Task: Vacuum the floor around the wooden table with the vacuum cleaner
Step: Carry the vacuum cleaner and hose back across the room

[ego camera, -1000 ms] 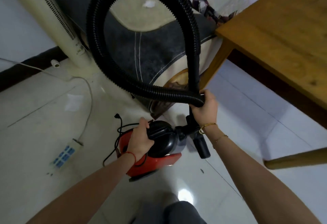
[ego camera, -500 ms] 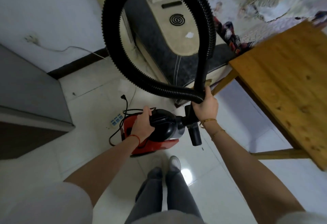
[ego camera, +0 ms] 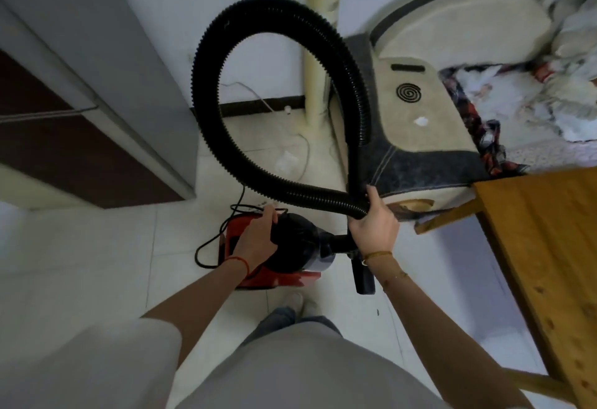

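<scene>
Hands first: the left hand rests on the black rounded top of the vacuum cleaner, fingers curled over its far-left edge in a grip, a red string round the wrist. The right hand is clamped around the ribbed black hose just where two runs of it cross, thumb on the far side and fingers wrapped under; thin bracelets sit on that wrist.

From that grip the hose climbs far and left in one big loop, arches over, and comes back down to the same hand. Below the right hand a short black nozzle points toward the near side, hanging just above the floor.

The vacuum cleaner has a red body under its black dome (whether it is lifted or sitting on the tiles I cannot tell) and lies between the two forearms, just beyond the person's shoes. A black power cord loops on the white tiles to its left.

To the right stands the wooden counter, its pale top filling the right edge, one leg reaching toward the vacuum cleaner. Beyond it sits a beige and grey upholstered seat with a dark spiral coil lying on it. A cream tower fan stands against the far wall, and a grey cabinet fills the far left.
</scene>
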Demonstrator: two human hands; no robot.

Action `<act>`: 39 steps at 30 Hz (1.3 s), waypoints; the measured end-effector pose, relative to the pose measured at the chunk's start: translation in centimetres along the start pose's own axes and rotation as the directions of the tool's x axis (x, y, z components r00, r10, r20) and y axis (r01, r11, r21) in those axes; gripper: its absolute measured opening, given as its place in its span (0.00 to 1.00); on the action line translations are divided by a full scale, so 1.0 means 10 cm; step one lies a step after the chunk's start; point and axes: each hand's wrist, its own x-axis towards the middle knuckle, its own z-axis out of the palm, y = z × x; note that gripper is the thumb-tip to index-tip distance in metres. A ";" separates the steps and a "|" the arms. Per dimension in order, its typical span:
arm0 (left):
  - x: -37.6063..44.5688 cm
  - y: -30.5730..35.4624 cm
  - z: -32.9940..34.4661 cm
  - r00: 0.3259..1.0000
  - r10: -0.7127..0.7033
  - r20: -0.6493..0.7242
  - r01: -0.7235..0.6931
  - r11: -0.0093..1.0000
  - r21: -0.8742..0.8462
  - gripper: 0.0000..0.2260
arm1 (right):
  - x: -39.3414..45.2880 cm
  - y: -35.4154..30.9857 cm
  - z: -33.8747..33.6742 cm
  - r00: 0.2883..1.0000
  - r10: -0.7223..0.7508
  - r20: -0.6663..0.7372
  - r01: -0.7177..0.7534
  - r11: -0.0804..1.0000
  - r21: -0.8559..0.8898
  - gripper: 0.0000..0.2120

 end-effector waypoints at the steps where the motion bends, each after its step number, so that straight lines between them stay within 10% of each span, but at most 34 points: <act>1: -0.09 -0.06 -0.03 0.999 -0.032 -0.020 0.032 0.999 -0.011 0.21 | -0.04 -0.08 0.02 0.999 -0.032 0.013 0.032 0.999 0.002 0.26; 15: -1.64 -1.19 -0.51 0.842 -0.390 -0.372 0.314 0.916 -0.250 0.16 | -0.60 -1.58 0.78 0.843 -0.481 0.241 0.443 0.875 0.197 0.17; 39: -4.68 -4.47 -1.78 0.270 -0.845 -0.461 0.591 0.524 -0.613 0.18 | -3.69 -5.64 2.98 0.236 -0.884 0.404 0.743 0.432 0.511 0.16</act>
